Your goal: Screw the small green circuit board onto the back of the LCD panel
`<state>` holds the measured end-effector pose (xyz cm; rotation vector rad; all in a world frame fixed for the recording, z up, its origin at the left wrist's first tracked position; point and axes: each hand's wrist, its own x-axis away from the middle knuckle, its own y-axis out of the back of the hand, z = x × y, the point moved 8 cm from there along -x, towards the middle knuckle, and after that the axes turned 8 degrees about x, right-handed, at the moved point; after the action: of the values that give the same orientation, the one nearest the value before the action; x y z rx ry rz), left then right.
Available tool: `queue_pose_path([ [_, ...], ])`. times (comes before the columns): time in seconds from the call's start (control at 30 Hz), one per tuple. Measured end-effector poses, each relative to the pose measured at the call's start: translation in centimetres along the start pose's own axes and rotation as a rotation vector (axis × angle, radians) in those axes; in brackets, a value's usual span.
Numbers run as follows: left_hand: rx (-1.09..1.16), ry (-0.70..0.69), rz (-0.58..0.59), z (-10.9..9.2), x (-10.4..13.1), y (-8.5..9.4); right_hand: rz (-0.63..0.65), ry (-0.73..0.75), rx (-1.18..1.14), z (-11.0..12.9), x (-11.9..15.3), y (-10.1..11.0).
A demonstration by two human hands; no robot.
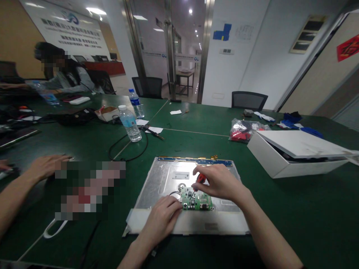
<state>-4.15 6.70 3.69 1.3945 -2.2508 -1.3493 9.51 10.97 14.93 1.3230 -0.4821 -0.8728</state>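
Note:
A flat silver display panel [157, 190] lies on the green table, with a blue strip board [179, 160] along its far edge. On its middle sits a small green circuit board [200, 200]. My right hand [220, 181] is closed round a red-handled screwdriver [201, 178], its thin shaft slanting down over the board. Fingers bent together, my left hand [165, 216] rests at the board's left edge, by a dark cable. Whether its fingertips grip the board or only press on it is hard to tell.
An open white box [275, 160] and a bagged red item [241, 130] stand at the right. Water bottles [130, 125] and a black cable are beyond the panel at the left. Another person's hand [49, 166] rests on the table [106, 224] at the left; another person sits farther back.

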Motion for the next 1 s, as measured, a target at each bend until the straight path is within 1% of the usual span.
queue_pose_path([
  [0.17,0.081,0.013,0.014,0.2,-0.2,0.1,-0.027,0.015,-0.015,-0.1,0.1,0.3],
  [0.33,0.143,0.076,0.014,0.7,-0.4,0.1,-0.014,0.033,-0.035,0.3,0.2,0.3],
  [0.6,0.143,0.083,-0.024,0.9,-0.2,0.3,0.004,0.069,-0.043,1.1,0.1,0.1],
  [0.8,0.157,0.108,-0.007,1.2,-0.3,0.3,0.005,0.087,-0.018,1.6,0.2,-0.3],
  [1.0,0.161,0.117,-0.010,1.2,-0.4,0.4,0.016,0.122,0.008,2.6,0.1,-0.8],
])
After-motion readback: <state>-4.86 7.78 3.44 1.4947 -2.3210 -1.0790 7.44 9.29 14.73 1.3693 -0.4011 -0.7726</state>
